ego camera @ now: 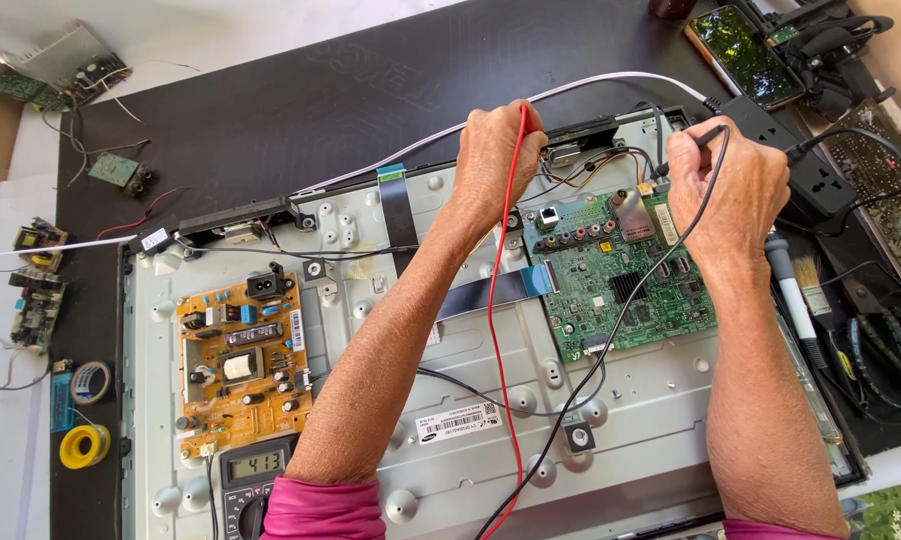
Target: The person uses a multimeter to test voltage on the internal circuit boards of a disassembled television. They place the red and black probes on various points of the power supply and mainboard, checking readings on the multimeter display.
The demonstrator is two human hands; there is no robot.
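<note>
**Both hands probing the green board of an opened television**

Sunlit tabletop (31, 470) under a white cloth carries a black mat and, on it, the opened back of a flat television (491, 440), its grey metal panel bare. Near the panel's upper right lies a green circuit board (621, 285); an orange-brown power board (241, 360) sits well apart at the left.

The left hand (496, 160) is closed at the panel's top edge, just left of the green board, gripping the red probe lead (501, 330), whose wire runs down over the wrist toward the bottom edge. Its tip is hidden under the fingers.

The right hand (726, 190) is closed on the black probe (686, 145), pinched like a pen, with the tip touching the upper right corner of the green board. Its black wire loops down across the board.

A multimeter (251, 475) with a lit number display lies at the bottom, beside the left forearm. A phone (743, 55) and black power strip (801, 170) lie at upper right; tape rolls (86, 415) lie at far left.
</note>
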